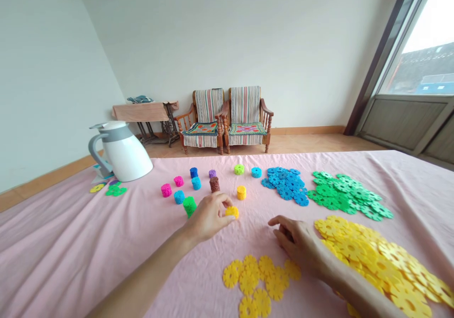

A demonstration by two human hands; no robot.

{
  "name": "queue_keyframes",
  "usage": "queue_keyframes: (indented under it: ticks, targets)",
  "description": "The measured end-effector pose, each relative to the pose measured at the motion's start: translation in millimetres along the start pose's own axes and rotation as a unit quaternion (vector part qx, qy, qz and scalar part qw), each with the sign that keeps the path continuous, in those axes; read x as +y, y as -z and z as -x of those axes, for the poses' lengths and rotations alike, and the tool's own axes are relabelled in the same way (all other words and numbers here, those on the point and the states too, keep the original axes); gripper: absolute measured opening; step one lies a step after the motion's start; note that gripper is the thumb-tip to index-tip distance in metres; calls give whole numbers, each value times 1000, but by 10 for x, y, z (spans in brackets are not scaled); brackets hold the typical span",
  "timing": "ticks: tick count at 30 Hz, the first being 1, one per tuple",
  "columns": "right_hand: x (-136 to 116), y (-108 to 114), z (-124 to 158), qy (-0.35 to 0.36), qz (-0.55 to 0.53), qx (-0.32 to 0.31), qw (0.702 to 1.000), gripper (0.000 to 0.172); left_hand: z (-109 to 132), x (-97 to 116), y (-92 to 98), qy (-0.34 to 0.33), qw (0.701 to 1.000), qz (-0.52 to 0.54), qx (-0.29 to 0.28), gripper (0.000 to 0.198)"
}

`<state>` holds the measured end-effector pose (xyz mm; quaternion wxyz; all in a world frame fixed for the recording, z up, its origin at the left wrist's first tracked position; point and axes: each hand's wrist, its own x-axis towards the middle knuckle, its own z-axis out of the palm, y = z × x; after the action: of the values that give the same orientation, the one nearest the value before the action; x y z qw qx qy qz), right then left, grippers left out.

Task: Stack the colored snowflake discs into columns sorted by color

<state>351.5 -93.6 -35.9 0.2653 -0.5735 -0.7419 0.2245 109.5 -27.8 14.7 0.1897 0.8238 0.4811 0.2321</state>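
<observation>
My left hand [209,216] pinches a short yellow stack of snowflake discs [232,211] that rests on the pink cloth [71,252]. My right hand [298,242] lies on the cloth with its fingers curled loosely, beside a large pile of yellow discs [383,259]; I cannot tell if it holds anything. A small group of loose yellow discs [258,280] lies in front of me. Small stacks stand beyond my left hand: green [189,206], yellow [241,192], brown [214,184], pink [166,190] and blue [179,196].
A blue disc pile [287,183] and a green disc pile [345,195] lie at the far right. A white jug [122,151] stands far left with a few loose discs [113,189] by it. Two wooden armchairs [225,119] and a sewing table [149,115] stand by the wall.
</observation>
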Motion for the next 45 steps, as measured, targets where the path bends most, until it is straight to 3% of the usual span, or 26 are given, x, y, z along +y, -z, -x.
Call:
queue_keyframes:
  ticks: [10,17,19,22,25,30,36,39,45]
  targets:
    - [14,-16,14,8,-7,12,1000,26,-142,-25,-110,-10,998,-54,-17,14]
    - [42,-28,2,9,7,16,1000,26,27,98,5,-1,999,-43,-12,14]
    - [52,-33,4,9,8,16,1000,26,150,137,68,-5,998,-22,-54,9]
    - [50,-32,11,7,8,13,1000,26,379,194,140,-12,984,26,-175,14]
    - [26,-21,16,8,11,8,1000,26,596,249,149,-1,974,20,-225,21]
    - [-10,6,11,9,12,11,1000,26,763,291,68,18,981,9,-193,18]
    - [-22,23,17,9,10,4,1000,27,742,267,-8,20,984,4,-175,17]
    - [-10,12,18,9,11,3,1000,27,635,219,-9,14,990,8,-143,20]
    - [9,-9,13,12,6,5,1000,28,189,82,-23,24,999,-22,-3,17]
